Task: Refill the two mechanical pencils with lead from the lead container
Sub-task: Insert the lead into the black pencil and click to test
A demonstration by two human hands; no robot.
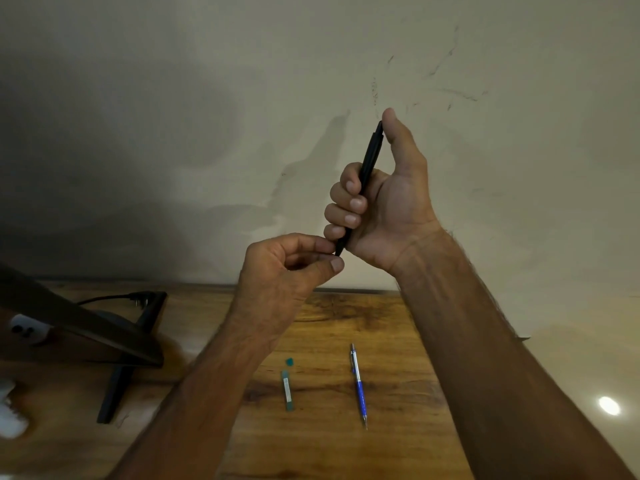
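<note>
- Here, at the far left, a dark angled stand sits on the wooden table, with a black cable running behind it.
- Next, the left hand is raised above the table with its fingers curled. Its thumb and forefinger pinch the lower tip of the black pencil. Whether a lead lies between them is too fine to tell.
- Below, the green lead container lies flat on the table. Its small green cap lies just beyond its far end, apart from it.
- The black pencil is held up in the air, nearly upright and leaning a little, tip downward.
- The blue pencil lies on the table to the right of the container, near but not touching, with its metal tip pointing toward the person.
- The right hand grips the black pencil's barrel with four curled fingers, and its thumb presses on the top end.
</note>
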